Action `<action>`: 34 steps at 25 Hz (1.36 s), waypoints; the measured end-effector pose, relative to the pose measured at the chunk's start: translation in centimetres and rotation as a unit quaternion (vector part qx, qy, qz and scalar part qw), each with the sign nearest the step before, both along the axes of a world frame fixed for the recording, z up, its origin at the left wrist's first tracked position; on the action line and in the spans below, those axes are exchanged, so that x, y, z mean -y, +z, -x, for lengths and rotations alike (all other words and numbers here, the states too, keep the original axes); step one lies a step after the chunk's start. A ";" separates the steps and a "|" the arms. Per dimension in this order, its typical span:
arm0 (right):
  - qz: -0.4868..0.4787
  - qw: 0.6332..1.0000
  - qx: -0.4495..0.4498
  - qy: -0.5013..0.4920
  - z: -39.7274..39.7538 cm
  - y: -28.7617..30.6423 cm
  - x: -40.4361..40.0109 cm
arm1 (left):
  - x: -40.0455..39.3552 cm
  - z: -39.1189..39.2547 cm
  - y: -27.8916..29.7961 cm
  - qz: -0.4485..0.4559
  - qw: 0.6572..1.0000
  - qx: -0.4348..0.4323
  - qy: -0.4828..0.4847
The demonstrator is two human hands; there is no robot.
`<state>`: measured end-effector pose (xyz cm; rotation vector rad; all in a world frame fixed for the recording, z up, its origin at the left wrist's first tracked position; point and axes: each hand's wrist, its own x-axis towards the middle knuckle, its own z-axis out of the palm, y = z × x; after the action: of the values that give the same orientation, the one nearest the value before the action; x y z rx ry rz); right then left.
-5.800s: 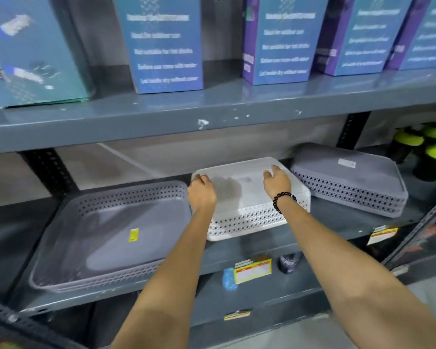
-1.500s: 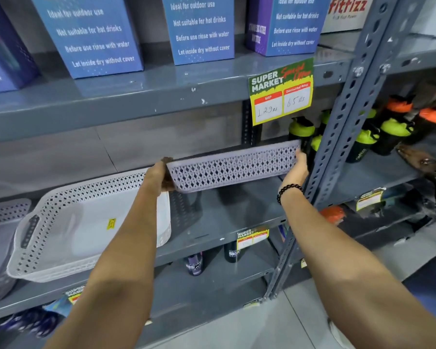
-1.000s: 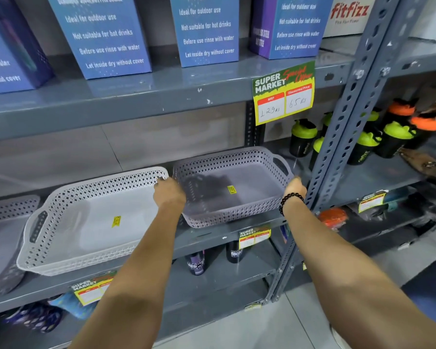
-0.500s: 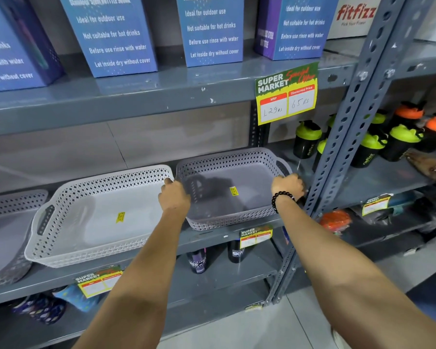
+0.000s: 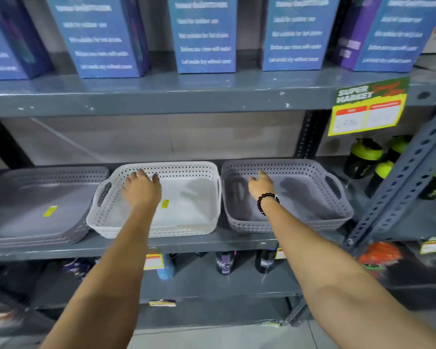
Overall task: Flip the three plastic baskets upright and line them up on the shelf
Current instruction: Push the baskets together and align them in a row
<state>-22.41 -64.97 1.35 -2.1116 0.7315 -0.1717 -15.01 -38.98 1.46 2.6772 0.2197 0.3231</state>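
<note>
Three perforated plastic baskets stand upright side by side on the grey middle shelf (image 5: 186, 244). A large grey basket (image 5: 43, 220) is at the left, a white basket (image 5: 186, 210) in the middle, and a smaller grey basket (image 5: 310, 202) at the right. My left hand (image 5: 141, 188) hovers over the white basket's back left part, fingers spread, holding nothing. My right hand (image 5: 261, 186), with a bead bracelet on the wrist, hangs over the left part of the right grey basket, loosely open and empty.
Blue boxes (image 5: 204, 34) line the shelf above. A supermarket price sign (image 5: 367, 107) hangs at the upper right. A perforated steel upright (image 5: 398, 182) stands right of the baskets, with green-capped shaker bottles (image 5: 365, 157) behind it. Dark bottles (image 5: 224, 263) sit on the lower shelf.
Both hands have let go of the right grey basket's rims. My left hand moved over the white basket, my right hand over the grey one. The view swung left.
</note>
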 end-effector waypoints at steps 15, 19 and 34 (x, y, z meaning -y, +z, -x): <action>0.204 0.975 -0.077 0.035 -3.9 -4.3 -9.6 | -15.8 -6.0 -2.8 0.006 0.988 -0.116 -0.104; 0.224 0.971 -0.070 0.049 -3.7 -4.3 -9.5 | -15.4 -5.9 -3.5 0.006 0.990 -0.081 -0.119; 0.267 0.958 -0.088 0.049 -4.2 -3.7 -10.1 | -15.5 -6.0 -3.4 0.126 0.988 -0.067 -0.067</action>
<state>-18.21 -54.83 -2.32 -2.7018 0.7395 -0.1386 -8.96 -23.48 -1.90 2.4495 0.1122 0.0685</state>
